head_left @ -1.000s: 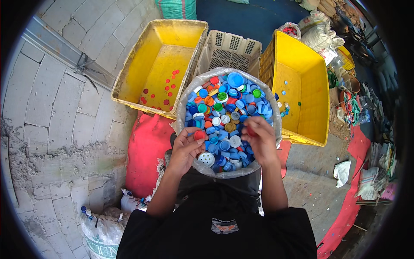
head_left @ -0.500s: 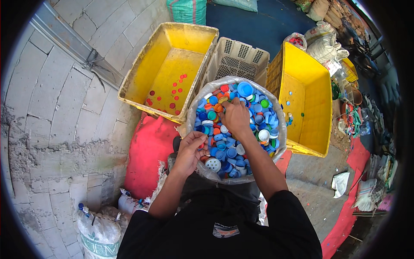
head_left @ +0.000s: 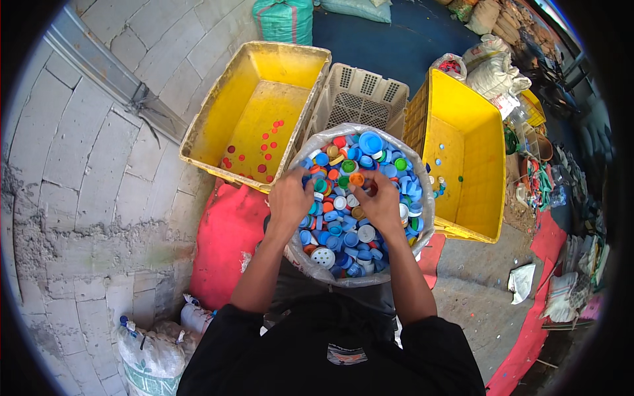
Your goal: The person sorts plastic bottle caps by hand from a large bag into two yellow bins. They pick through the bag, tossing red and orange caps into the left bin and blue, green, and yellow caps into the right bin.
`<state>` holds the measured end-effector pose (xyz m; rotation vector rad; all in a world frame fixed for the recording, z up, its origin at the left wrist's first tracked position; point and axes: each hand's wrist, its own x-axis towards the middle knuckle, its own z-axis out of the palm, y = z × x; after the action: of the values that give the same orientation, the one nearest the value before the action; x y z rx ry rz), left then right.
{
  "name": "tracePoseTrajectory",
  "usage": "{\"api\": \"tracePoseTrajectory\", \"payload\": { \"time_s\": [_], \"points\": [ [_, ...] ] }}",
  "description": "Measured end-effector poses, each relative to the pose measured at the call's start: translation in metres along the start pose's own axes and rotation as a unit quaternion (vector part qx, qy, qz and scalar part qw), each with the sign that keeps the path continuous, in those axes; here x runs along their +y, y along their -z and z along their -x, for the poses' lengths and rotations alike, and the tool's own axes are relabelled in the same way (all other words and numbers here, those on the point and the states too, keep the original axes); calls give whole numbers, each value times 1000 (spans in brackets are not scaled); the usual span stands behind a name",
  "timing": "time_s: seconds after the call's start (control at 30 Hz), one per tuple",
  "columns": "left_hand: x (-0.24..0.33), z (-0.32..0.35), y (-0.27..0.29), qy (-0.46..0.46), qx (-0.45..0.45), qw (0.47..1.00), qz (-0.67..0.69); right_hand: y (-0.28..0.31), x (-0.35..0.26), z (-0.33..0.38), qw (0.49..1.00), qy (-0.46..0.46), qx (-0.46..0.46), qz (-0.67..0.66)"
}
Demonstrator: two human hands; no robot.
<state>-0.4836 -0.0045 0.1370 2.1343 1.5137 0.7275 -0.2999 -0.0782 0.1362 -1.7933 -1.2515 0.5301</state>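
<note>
Both hands were in the caps (head_left: 356, 211) sack (head_left: 422, 198) mid-frame: left hand (head_left: 290, 201) curled into them, right hand (head_left: 382, 201) pinching what, can't tell. Two yellow bins (head_left: 218, 125), one white crate (head_left: 360, 99) above.

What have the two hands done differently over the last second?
The left hand moved up from the near rim of the sack of bottle caps into the pile. The right hand, which had reached to the far side, came back to the middle beside it. The yellow crates and the white basket stayed put.
</note>
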Motion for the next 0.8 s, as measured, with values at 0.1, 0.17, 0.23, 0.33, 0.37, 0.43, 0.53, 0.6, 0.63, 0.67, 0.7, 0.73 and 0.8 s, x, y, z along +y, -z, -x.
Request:
{"api": "tracePoseTrajectory", "payload": {
  "time_s": [0.1, 0.17, 0.23, 0.33, 0.37, 0.43, 0.53, 0.6, 0.63, 0.67, 0.7, 0.73, 0.8],
  "points": [
    [7, -15, -2, -18, -12, 997, -75, 15, 2, 20, 993, -66, -15, -100],
    [12, -22, -6, 22, -38, 993, -105, 20, 2, 30, 974, -104, -15, -200],
    [12, -23, -10, 22, -42, 993, -109, 26, 0, 38, 971, -121, -27, -204],
    [10, -24, -19, 25, -44, 993, -110, 26, 0, 44, 957, -138, -20, -253],
    [10, -23, -21, 27, -42, 993, -107, 26, -1, 45, 960, -136, -21, -245],
    [8, -22, -20, 14, -26, 995, -97, 24, -4, 45, 962, -133, -23, -237],
    [-4, -19, -18, -27, 27, 998, -45, 21, -8, 45, 961, -131, -22, -242],
    [-15, -18, -14, -54, 64, 997, -4, 24, -5, 43, 943, -171, -30, -285],
    [-15, -17, -9, 42, 20, 985, 163, 26, -2, 42, 943, -173, -31, -284],
    [-14, -16, -3, 136, -24, 936, 325, 28, 3, 39, 896, -189, -29, -402],
    [-15, -15, 6, 138, -25, 935, 325, 30, 6, 37, 834, -201, -27, -513],
    [-15, -15, 19, 201, -37, 850, 485, 32, 7, 33, 802, -201, -36, -561],
    [-24, -16, 29, 259, -40, 709, 655, 37, 9, 25, 773, -198, -56, -600]
  ]
}}
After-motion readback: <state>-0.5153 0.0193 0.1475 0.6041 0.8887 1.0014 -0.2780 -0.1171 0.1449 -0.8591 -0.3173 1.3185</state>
